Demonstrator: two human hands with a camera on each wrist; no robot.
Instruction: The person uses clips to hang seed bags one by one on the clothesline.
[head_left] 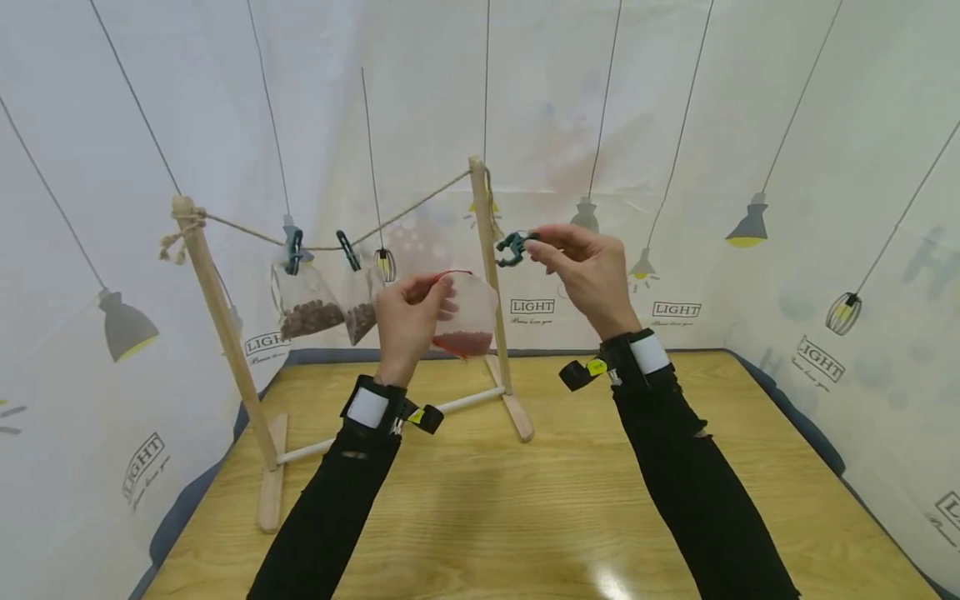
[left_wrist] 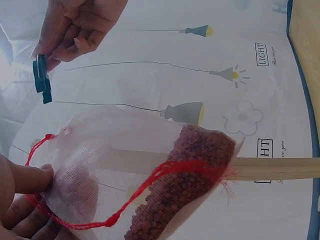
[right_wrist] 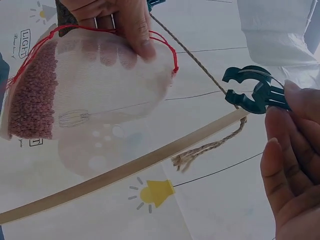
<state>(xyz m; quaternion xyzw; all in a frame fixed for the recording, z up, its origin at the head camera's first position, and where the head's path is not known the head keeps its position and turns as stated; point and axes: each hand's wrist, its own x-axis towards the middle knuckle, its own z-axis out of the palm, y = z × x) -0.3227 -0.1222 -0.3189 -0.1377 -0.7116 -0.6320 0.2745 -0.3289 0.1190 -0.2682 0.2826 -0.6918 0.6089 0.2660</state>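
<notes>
My left hand (head_left: 408,321) pinches the side of a sheer drawstring bag (head_left: 472,304) with red cords and dark reddish grains gathered at its bottom. In the left wrist view the grains (left_wrist: 185,175) show through the mesh, and the thumb lies on the cloth. To the right of the bag, my right hand (head_left: 588,271) squeezes the handles of a dark green clip (right_wrist: 252,90) between thumb and fingers. The clip's jaws are spread apart with nothing between them. The bag hangs apart from the clip, in front of the sagging rope (head_left: 416,208).
Two more sheer bags with dark contents, a left one (head_left: 307,304) and a right one (head_left: 360,304), hang from the rope by green clips. A wooden post (head_left: 225,333) and another post (head_left: 491,283) carry the rope above the wooden table (head_left: 570,500). Lamp-printed cloth surrounds the table.
</notes>
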